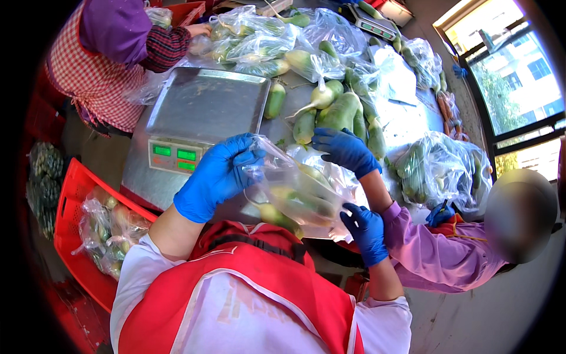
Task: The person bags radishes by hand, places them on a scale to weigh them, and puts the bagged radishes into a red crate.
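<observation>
A clear plastic bag (298,189) stretches between my two blue-gloved hands above the table's near edge. My left hand (221,171) is closed on the bag's upper left end, fingers pinched together. My right hand (365,231) grips its lower right edge between thumb and fingers. Green shapes show through the film; whether they lie inside the bag or behind it I cannot tell. A green radish (274,217) with a pale, thin root lies just under the bag. Beyond it, more green radishes (342,111) are heaped, and a co-worker's blue-gloved hand (348,147) reaches over them from the right.
A weighing scale (209,103) with lit green displays stands to the left. Bagged radishes (253,44) cover the far table, with another full bag (442,168) at right. A red crate (76,194) holds bagged vegetables at lower left. Co-workers stand far left and right.
</observation>
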Tool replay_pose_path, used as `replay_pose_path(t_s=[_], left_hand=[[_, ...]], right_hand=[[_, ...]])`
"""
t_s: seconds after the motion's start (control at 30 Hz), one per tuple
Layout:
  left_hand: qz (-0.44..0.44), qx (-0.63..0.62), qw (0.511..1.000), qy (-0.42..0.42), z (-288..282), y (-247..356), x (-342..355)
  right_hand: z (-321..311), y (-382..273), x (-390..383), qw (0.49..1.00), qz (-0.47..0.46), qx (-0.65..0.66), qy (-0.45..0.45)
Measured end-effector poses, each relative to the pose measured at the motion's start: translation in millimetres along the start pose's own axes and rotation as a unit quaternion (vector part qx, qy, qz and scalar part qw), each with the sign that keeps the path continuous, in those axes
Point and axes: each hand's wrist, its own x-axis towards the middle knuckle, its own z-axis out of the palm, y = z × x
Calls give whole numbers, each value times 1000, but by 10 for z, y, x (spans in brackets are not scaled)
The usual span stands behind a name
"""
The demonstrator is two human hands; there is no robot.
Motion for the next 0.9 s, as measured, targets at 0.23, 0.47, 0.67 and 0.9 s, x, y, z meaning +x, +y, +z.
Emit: replay_pose_path(t_s=[0.23, 0.47, 0.67, 0.9], left_hand=[[12, 75, 996, -42, 19, -28, 109], [124, 225, 967, -9, 303, -122, 38], [2, 371, 925, -80, 266, -658, 201], [-127, 450, 879, -95, 327, -1252, 473]], right_hand=[[-590, -249, -1, 959, -90, -181, -199], [-911, -273, 79, 984, 28, -173, -42], [-219, 60, -73, 809, 227, 532, 103], [91, -38, -276, 560, 195, 786, 174]])
